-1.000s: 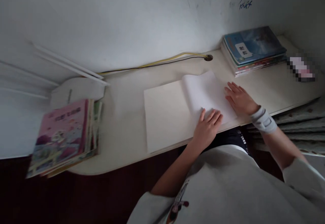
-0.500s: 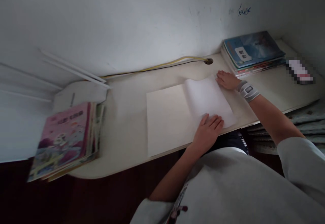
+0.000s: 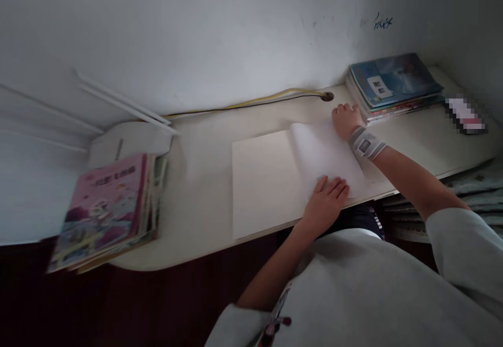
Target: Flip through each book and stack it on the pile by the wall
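A large white sheet of paper [image 3: 263, 179] lies on the pale desk [image 3: 196, 205], with its right part folded over as a lighter flap [image 3: 322, 150]. My left hand [image 3: 325, 200] rests flat on the flap's near edge, fingers stretched out. My right hand [image 3: 345, 119], with a grey band on the wrist, sits at the flap's far right corner with its fingers curled down onto the paper. It lies close to a stack of books with a blue cover [image 3: 395, 87].
A pink-covered pile of books [image 3: 108, 208] hangs over the desk's left end. A yellow cable [image 3: 251, 100] runs along the wall to a hole [image 3: 327, 96] in the desk. White slats [image 3: 126, 106] lean at the back left. Patterned fabric [image 3: 471, 190] lies at the right.
My right hand slid from the flap's near right side to its far right corner and curled its fingers. My left hand stayed flat on the near edge.
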### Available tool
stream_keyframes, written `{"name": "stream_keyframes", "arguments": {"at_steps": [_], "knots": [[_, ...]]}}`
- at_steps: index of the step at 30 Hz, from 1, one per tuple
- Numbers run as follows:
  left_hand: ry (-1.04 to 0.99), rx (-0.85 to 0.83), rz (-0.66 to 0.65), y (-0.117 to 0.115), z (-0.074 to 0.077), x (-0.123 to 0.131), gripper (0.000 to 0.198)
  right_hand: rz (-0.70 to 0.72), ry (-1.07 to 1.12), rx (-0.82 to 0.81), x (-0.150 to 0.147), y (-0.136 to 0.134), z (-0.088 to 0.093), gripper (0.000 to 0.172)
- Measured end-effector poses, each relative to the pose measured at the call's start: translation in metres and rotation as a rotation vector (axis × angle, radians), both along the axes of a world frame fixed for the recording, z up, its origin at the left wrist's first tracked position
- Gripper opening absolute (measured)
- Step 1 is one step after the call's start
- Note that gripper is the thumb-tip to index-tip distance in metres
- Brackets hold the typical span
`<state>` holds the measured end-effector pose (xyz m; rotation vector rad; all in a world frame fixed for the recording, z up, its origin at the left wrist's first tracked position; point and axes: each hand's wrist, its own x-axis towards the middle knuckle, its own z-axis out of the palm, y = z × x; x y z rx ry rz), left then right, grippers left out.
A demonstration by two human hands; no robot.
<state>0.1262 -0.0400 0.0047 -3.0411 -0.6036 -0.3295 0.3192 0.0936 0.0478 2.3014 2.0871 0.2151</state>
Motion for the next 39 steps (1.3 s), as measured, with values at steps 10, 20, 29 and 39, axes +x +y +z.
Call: {"name": "stream_keyframes", "arguments": {"at_steps": [10, 20, 29, 39], "knots": [[-0.011, -0.058, -0.051, 0.005, 0.006, 0.003, 0.031, 0.02, -0.047, -0.085, -0.022, 0.016, -0.002, 0.033], [-0.157, -0.083, -0.078, 0.006, 0.027, -0.007, 0.051, 0.347, 0.135, -0.033, -0.042, -0.022, 0.005, 0.039], [-0.527, -0.322, 0.87, 0.048, 0.0, -0.15, 0.052, 0.758, 0.215, -0.171, -0.092, -0.079, -0.008, 0.06], [-0.895, -0.593, 0.894, 0.034, -0.022, -0.168, 0.055, 0.729, 0.371, -0.114, -0.073, -0.077, -0.038, 0.056]]}}
